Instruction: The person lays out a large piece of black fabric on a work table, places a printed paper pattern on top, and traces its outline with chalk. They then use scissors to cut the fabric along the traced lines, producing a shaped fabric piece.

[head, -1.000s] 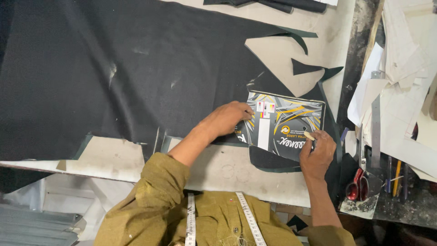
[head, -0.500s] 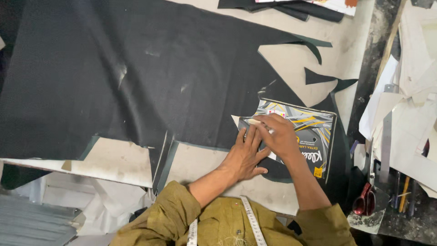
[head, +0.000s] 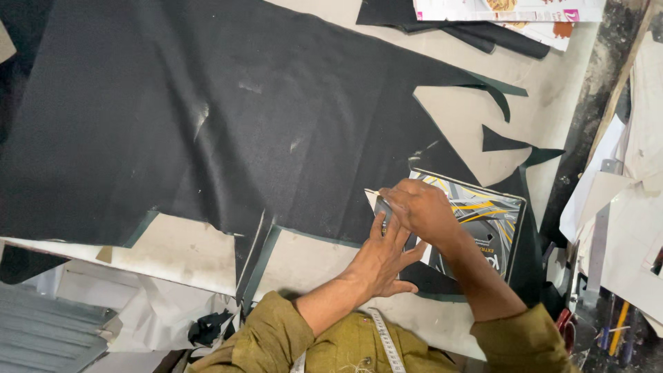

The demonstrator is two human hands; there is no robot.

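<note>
Looking down at a pale, scuffed table (head: 539,103), most of it is covered by one big sheet of black fabric (head: 207,117) with jagged cut edges. Off at 3 o'clock there's a messy stack of white paper pieces (head: 621,207), and down around 4 to 5 o'clock a pair of red-handled scissors (head: 563,324) peeks out by the sleeve.

One printed cardboard piece (head: 483,221), grey with yellow streaks, lies flat on the fabric's cut edge at about 3 o'clock from the frame's middle. The left hand (head: 383,259) is spread out flat, fingers splayed, pressing down on the fabric right at the card's near-left corner. The right hand (head: 421,207) sits at 12 o'clock from the left one, fingers curled tight around a small dark object (head: 382,209) at the card's left edge; can't tell what it is, too hidden.

Up at 12 to 1 o'clock there's one dark fabric roll (head: 497,40) and a printed paper (head: 511,10) at the frame edge. Two small black offcuts (head: 504,141) lie bare on the table at 2 o'clock. One measuring tape (head: 387,342) hangs over the olive shirt.
</note>
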